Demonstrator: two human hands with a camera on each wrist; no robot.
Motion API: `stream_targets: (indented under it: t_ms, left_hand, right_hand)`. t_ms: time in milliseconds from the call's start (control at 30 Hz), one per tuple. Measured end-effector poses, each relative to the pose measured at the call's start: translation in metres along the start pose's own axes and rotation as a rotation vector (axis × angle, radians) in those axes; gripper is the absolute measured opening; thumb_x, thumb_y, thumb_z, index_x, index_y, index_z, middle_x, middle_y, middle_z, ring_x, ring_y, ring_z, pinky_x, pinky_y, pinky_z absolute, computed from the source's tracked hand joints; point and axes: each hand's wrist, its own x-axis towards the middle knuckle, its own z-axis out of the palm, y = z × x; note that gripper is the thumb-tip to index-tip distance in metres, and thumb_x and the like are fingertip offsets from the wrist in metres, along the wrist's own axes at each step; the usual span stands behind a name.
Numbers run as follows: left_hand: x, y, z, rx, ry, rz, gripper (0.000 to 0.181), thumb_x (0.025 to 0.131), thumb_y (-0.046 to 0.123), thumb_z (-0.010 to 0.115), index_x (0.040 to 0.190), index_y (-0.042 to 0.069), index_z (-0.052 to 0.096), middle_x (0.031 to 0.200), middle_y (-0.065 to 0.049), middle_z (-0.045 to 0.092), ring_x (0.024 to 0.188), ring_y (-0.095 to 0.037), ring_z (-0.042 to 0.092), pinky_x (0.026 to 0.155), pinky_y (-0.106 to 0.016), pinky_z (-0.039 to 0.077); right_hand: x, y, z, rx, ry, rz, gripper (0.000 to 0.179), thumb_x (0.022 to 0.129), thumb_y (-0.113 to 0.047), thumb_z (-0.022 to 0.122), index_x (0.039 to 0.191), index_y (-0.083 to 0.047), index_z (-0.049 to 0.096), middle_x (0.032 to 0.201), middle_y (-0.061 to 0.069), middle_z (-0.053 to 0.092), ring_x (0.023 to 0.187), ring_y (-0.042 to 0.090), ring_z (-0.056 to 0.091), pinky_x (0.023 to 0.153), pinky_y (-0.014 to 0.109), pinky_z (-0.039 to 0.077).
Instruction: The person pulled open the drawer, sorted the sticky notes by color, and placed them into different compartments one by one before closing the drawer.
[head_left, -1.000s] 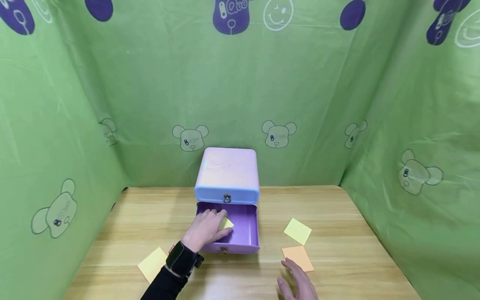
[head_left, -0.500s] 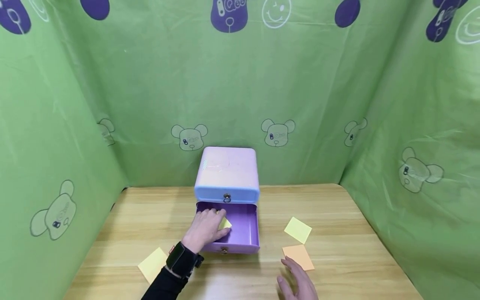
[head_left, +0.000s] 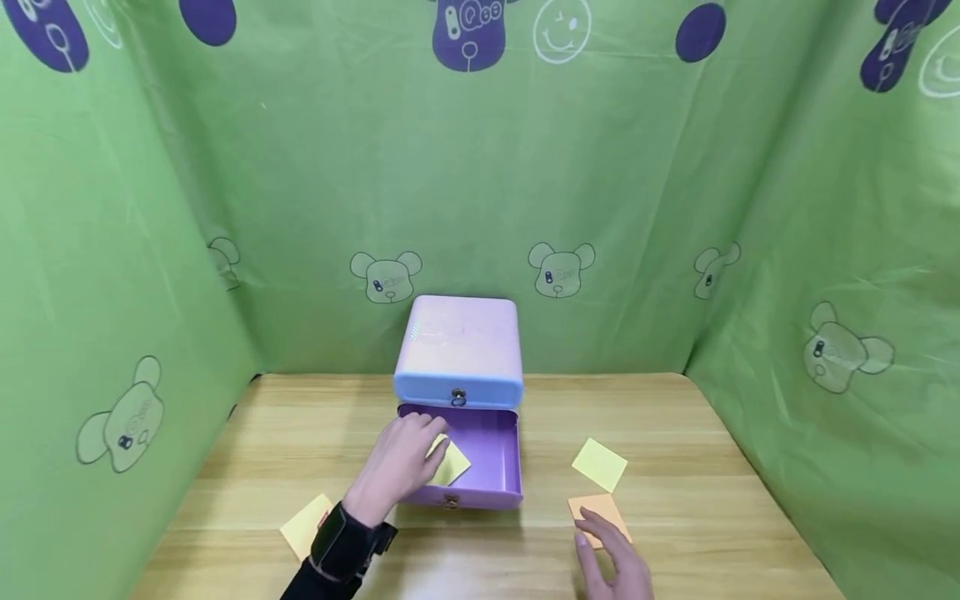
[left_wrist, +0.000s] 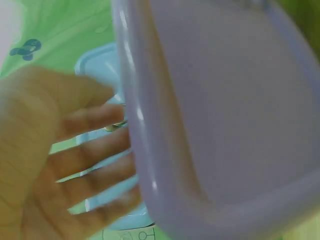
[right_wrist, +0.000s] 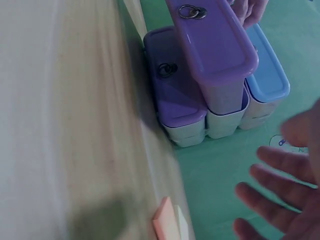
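Observation:
A small drawer cabinet [head_left: 461,337] stands at the back middle of the table, its purple drawer [head_left: 491,454] pulled out below a blue one [head_left: 427,388]. A yellow sticky note [head_left: 454,463] lies inside the purple drawer. Over the drawer's left side is my left hand [head_left: 401,458], partly covering the note in the head view. The left wrist view shows its fingers [left_wrist: 95,155] loosely bent with nothing between them, beside the drawer wall [left_wrist: 160,150]. My right hand [head_left: 615,560] is over the near part of an orange sticky note [head_left: 597,505], its fingers relaxed and empty.
Another yellow note [head_left: 600,464] lies right of the cabinet. At the left, a pale yellow note [head_left: 303,523] is partly hidden by my left forearm. Below the pulled-out drawer is a second purple drawer [right_wrist: 175,80]. Green cloth [head_left: 465,183] encloses the table's back and sides.
My left hand has let go of the yellow note and drawn back slightly, so more of the note shows in the drawer. My right hand has shifted a little rightward over the orange note.

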Motion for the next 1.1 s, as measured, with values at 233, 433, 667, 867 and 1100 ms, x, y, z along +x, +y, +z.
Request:
stream_targets:
  t_ms: [233,433,667,867,1100]
  left_hand:
    - [-0.02,0.012,-0.018,-0.012,0.366,0.025,0.007,0.089,0.013,0.064,0.086,0.011,0.071,0.072,0.003,0.066,0.062,-0.01,0.051,0.055,-0.021,0.041]
    - [-0.038,0.02,-0.028,-0.03,0.587,0.054,0.019,0.093,0.013,0.056,0.082,0.007,0.07,0.072,-0.001,0.066,0.064,-0.016,0.055,0.061,-0.028,0.047]
    - [-0.063,0.031,-0.023,-0.064,0.629,0.034,0.025,0.096,0.016,0.054,0.087,0.003,0.073,0.08,-0.007,0.071,0.069,-0.017,0.058,0.066,-0.028,0.047]
    - [-0.081,0.038,-0.012,-0.07,0.638,0.032,0.028,0.1,0.019,0.052,0.092,0.001,0.073,0.087,-0.01,0.072,0.076,-0.021,0.062,0.071,-0.031,0.05]
    - [-0.096,0.04,-0.004,-0.048,0.656,0.022,0.03,0.1,0.021,0.052,0.092,0.0,0.072,0.089,-0.013,0.072,0.077,-0.024,0.064,0.071,-0.034,0.052]
  right_hand:
    - [0.03,-0.014,-0.009,0.139,0.145,-0.24,0.022,0.082,0.013,0.069,0.095,-0.003,0.077,0.108,0.021,0.075,0.115,-0.005,0.062,0.103,0.006,0.043]
    - [0.06,-0.012,-0.016,0.1,0.129,-0.318,0.039,0.075,0.008,0.076,0.113,0.0,0.073,0.123,0.023,0.069,0.128,0.001,0.054,0.113,0.01,0.035]
    - [0.089,0.002,-0.02,0.052,0.131,-0.382,0.044,0.074,0.002,0.077,0.117,0.002,0.07,0.126,0.026,0.067,0.129,0.016,0.057,0.116,0.013,0.032]
    - [0.108,0.013,-0.019,-0.017,0.055,-0.309,0.046,0.079,-0.002,0.077,0.122,0.005,0.066,0.133,0.027,0.063,0.126,0.036,0.055,0.115,0.009,0.027]
    - [0.124,0.02,-0.012,-0.055,-0.038,-0.235,0.051,0.082,-0.007,0.078,0.129,0.006,0.061,0.14,0.029,0.058,0.129,0.049,0.051,0.116,0.045,0.037]
